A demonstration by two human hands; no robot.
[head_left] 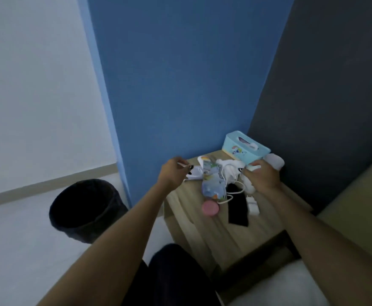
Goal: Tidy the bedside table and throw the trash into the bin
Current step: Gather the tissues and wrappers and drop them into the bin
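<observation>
While left hand [173,173] pinches thin stick [184,165], right hand [260,176] grips tissues [229,167].

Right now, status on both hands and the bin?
Left hand pinching a small stick-like item, unclear what. Right hand gripping crumpled white tissue. Bin on the floor left of the bedside table, path clear.

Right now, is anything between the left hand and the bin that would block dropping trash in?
Nothing visible does. The left hand, pinching a thin stick-like item at the table's left edge, is above and right of the bin. The bin stands on the floor beside the table, mouth open, with only bare floor between them.
</observation>
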